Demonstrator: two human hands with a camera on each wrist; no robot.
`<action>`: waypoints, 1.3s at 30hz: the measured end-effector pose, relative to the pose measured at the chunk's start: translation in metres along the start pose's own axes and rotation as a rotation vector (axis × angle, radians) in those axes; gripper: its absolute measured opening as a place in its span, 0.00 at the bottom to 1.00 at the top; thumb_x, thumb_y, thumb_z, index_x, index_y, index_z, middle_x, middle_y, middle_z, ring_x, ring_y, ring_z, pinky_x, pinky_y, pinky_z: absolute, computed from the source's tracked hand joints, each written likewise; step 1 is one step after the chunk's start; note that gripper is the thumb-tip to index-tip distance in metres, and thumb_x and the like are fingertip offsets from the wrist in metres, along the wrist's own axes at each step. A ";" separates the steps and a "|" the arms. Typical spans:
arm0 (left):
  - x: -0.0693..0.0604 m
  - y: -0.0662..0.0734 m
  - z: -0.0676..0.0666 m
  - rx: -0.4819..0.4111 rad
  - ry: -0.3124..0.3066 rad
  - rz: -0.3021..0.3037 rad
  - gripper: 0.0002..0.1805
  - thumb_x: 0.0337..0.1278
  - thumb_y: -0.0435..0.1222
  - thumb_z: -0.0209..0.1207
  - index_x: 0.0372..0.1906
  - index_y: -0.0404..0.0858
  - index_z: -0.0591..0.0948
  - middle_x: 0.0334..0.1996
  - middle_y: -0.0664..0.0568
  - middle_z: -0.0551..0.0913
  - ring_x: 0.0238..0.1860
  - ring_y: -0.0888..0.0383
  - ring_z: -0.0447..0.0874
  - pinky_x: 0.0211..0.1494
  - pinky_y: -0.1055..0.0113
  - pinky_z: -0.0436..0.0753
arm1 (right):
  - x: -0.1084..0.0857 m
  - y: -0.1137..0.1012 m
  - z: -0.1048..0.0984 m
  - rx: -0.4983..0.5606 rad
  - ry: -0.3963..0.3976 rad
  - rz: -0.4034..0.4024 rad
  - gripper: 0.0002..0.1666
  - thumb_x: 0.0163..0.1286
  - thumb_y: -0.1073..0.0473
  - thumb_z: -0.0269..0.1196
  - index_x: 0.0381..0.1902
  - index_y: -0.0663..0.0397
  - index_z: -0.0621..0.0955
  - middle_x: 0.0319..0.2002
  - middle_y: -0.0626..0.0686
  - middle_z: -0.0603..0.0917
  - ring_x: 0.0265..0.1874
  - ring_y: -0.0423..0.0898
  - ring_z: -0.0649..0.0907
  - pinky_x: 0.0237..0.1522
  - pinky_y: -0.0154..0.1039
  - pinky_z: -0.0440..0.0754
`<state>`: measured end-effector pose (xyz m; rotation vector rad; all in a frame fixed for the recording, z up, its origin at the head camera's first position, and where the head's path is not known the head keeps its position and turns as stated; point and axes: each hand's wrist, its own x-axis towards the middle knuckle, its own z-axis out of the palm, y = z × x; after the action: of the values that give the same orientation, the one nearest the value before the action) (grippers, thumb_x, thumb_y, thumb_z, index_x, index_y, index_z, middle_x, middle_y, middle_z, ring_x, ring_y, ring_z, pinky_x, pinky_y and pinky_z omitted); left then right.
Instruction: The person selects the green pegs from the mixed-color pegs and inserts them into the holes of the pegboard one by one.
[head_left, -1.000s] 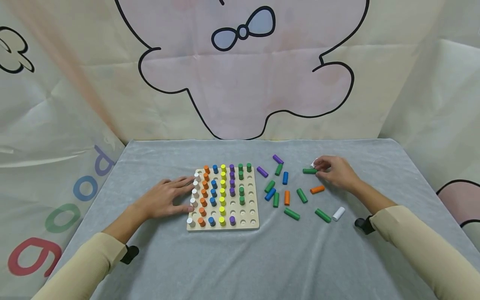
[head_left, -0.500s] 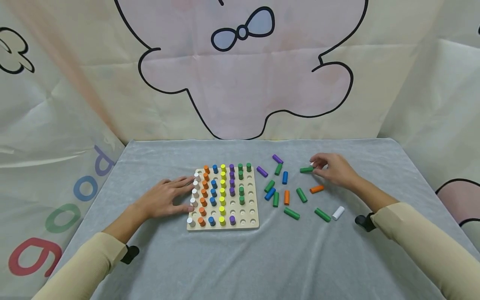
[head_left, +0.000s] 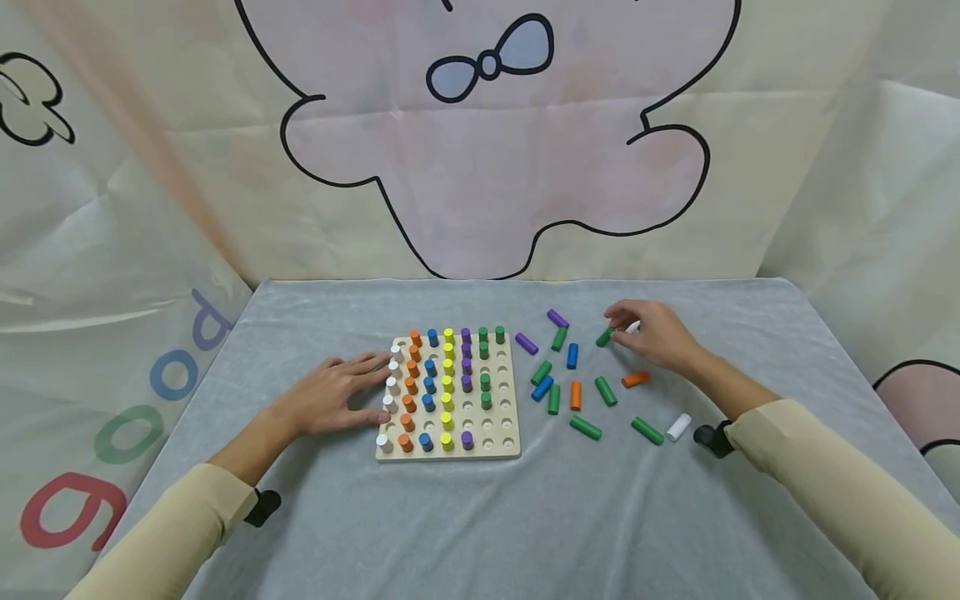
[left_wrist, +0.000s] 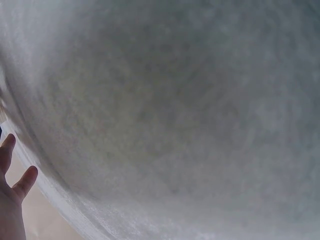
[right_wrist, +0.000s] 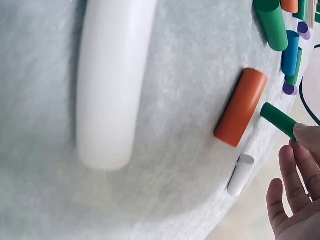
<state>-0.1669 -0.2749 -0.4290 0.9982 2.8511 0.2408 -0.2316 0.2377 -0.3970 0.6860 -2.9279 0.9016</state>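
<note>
A pale pegboard (head_left: 495,446) lies on the cloth, with columns of white, orange, blue, yellow, purple and green pegs standing in it. My left hand (head_left: 330,396) rests against its left edge, fingers stretched out beside the white pegs. Between thumb and fingertips, my right hand (head_left: 652,335) pinches a green peg (right_wrist: 278,120) at one end. Under that hand a white peg (right_wrist: 241,175) lies on the cloth. In the left wrist view only part of the left hand (left_wrist: 12,200) shows; the board is out of that view.
Loose pegs are scattered right of the board: green (head_left: 586,427), blue (head_left: 572,356), purple (head_left: 527,343) and orange (head_left: 636,379) ones among them. Another white peg (head_left: 678,427) lies nearer the front. A grey cloth (head_left: 480,525) covers the table, and a printed curtain (head_left: 480,183) hangs behind it.
My right hand has moved a little left and lifted the green peg, which has turned in its fingertips. The white peg now shows below the hand. My left hand has stayed at the board.
</note>
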 end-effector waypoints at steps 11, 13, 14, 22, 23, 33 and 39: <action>0.001 0.001 -0.001 -0.001 -0.004 -0.005 0.46 0.59 0.68 0.54 0.74 0.42 0.68 0.76 0.50 0.61 0.74 0.44 0.60 0.63 0.38 0.68 | 0.005 -0.003 0.010 0.006 0.022 -0.019 0.15 0.66 0.71 0.65 0.51 0.67 0.82 0.40 0.59 0.87 0.40 0.55 0.84 0.46 0.56 0.79; 0.001 0.001 -0.001 0.004 -0.006 -0.005 0.46 0.59 0.68 0.54 0.74 0.42 0.68 0.76 0.50 0.61 0.74 0.44 0.60 0.63 0.38 0.68 | 0.006 -0.004 0.011 0.014 0.018 -0.022 0.15 0.66 0.71 0.65 0.51 0.67 0.82 0.41 0.60 0.87 0.41 0.55 0.84 0.47 0.56 0.79; 0.001 0.000 -0.001 0.007 -0.008 -0.006 0.46 0.59 0.68 0.54 0.74 0.42 0.68 0.76 0.50 0.61 0.74 0.44 0.60 0.63 0.38 0.68 | 0.006 -0.004 0.011 0.019 0.017 -0.024 0.15 0.66 0.71 0.65 0.51 0.67 0.82 0.41 0.60 0.87 0.41 0.55 0.84 0.47 0.56 0.79; 0.001 0.001 -0.001 0.006 -0.009 -0.007 0.46 0.59 0.68 0.54 0.74 0.43 0.68 0.76 0.50 0.61 0.74 0.45 0.60 0.63 0.38 0.68 | 0.012 -0.012 0.010 0.038 0.030 -0.041 0.15 0.65 0.71 0.66 0.51 0.66 0.82 0.40 0.58 0.86 0.40 0.53 0.83 0.46 0.54 0.79; 0.001 0.001 -0.001 0.005 -0.010 -0.007 0.46 0.59 0.68 0.54 0.74 0.43 0.68 0.76 0.50 0.61 0.75 0.45 0.60 0.63 0.38 0.68 | 0.013 -0.014 0.010 0.036 0.030 -0.045 0.15 0.66 0.71 0.66 0.51 0.65 0.82 0.40 0.58 0.86 0.40 0.53 0.83 0.46 0.54 0.79; 0.001 0.001 -0.001 0.002 -0.006 -0.007 0.46 0.59 0.67 0.54 0.74 0.43 0.68 0.76 0.50 0.60 0.75 0.44 0.60 0.63 0.37 0.68 | 0.024 -0.040 0.015 0.074 0.009 -0.083 0.16 0.66 0.70 0.66 0.51 0.66 0.82 0.41 0.59 0.86 0.40 0.52 0.83 0.45 0.53 0.80; 0.001 0.001 -0.001 0.006 -0.012 -0.012 0.46 0.59 0.67 0.54 0.74 0.42 0.68 0.76 0.49 0.61 0.74 0.44 0.60 0.63 0.37 0.68 | 0.028 -0.060 0.026 0.104 -0.010 -0.121 0.16 0.65 0.69 0.67 0.51 0.65 0.82 0.43 0.57 0.86 0.39 0.50 0.83 0.44 0.49 0.81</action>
<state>-0.1672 -0.2735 -0.4282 0.9797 2.8480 0.2253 -0.2294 0.1685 -0.3827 0.8641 -2.8283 1.0463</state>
